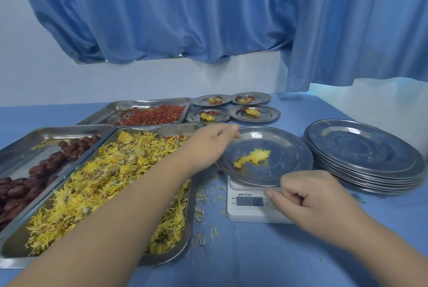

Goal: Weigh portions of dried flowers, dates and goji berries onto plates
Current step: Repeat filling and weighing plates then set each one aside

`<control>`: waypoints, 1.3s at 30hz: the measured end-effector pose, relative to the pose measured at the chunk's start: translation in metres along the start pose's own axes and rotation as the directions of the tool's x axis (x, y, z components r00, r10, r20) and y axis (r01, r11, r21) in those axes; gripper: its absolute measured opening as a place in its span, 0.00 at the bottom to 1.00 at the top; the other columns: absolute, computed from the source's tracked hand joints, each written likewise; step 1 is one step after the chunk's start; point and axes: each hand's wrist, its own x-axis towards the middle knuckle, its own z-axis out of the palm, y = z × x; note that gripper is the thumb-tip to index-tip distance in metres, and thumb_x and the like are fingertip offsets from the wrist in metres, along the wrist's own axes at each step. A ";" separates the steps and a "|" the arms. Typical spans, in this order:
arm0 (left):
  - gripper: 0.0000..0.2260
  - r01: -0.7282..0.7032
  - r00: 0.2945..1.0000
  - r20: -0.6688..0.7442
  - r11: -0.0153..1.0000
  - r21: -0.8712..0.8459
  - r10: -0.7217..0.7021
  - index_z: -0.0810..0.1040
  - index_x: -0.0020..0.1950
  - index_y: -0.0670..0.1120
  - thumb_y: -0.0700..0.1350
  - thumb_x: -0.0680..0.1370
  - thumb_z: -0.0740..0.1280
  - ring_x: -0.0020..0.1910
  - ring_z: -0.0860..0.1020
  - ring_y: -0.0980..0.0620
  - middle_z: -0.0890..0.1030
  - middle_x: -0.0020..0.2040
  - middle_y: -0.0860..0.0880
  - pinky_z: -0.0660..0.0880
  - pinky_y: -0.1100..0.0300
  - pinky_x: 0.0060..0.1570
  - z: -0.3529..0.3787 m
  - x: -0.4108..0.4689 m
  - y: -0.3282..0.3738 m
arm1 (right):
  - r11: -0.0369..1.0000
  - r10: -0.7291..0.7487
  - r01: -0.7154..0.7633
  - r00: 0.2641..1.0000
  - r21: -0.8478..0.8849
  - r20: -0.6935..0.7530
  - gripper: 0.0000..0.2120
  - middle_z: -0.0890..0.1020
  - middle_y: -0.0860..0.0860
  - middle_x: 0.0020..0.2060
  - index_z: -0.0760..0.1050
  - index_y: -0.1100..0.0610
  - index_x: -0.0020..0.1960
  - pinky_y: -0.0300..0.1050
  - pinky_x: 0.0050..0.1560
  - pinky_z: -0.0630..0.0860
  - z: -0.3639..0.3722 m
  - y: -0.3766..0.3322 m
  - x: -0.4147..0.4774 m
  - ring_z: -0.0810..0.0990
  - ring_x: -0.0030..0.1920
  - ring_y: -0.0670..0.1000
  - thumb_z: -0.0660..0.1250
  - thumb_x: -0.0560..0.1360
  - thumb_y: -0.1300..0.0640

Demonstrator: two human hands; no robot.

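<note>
A steel plate (287,145) sits on a white digital scale (245,212) with a small clump of yellow dried flowers (254,157) on it. My left hand (212,141) reaches across the flower tray (187,228) and grips the plate's far-left rim. My right hand (312,198) has curled fingers at the plate's near rim, over the scale; whether it pinches the rim I cannot tell. The tray of dried flowers (104,182) lies at the left, the dark red dates (34,177) in a tray beside it, the goji berries (152,115) in a tray behind.
Several small filled plates (254,114) stand at the back. A stack of bare steel plates (363,154) sits at the right. Loose yellow petals (208,198) lie scattered on the blue tablecloth (254,259). Blue curtains (208,8) hang behind the table.
</note>
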 end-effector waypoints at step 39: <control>0.16 0.682 0.729 -0.358 0.572 0.456 -0.583 0.83 0.55 0.50 0.35 0.78 0.60 0.57 0.75 0.46 0.77 0.66 0.45 0.70 0.56 0.55 -0.216 -0.114 -0.196 | 0.988 -0.147 0.146 0.989 -0.058 -0.004 0.21 0.59 0.45 0.23 0.55 0.51 0.29 0.44 0.24 0.65 0.060 -0.057 0.038 0.59 0.26 0.45 0.61 0.74 0.47</control>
